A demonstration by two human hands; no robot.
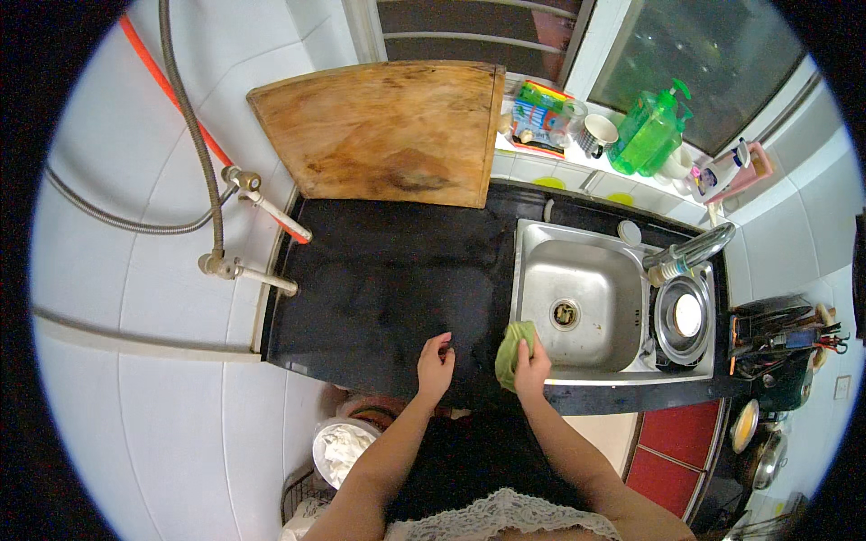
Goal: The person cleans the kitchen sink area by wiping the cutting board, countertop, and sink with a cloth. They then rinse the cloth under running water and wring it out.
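Observation:
My right hand [532, 368] is closed on a green cloth [513, 348], held over the black countertop [379, 297] at the near left corner of the stainless steel sink [582, 297]. Left of it, my left hand [436, 365] hovers over or rests on the countertop near its front edge; which of these cannot be told. Its fingers are loosely curled, with nothing seen in them. The sink basin holds no standing water, and small scraps lie at its drain [564, 314]. A chrome faucet [693, 253] stands at the sink's right.
A large wooden board [385, 135] leans at the back. Green pump bottles [646, 132] and a checkered mug [597, 134] stand on the windowsill. Metal bowls [683, 321] sit right of the basin. Pipe valves [223, 264] stick out at left. A lined bin [344, 450] stands below the counter.

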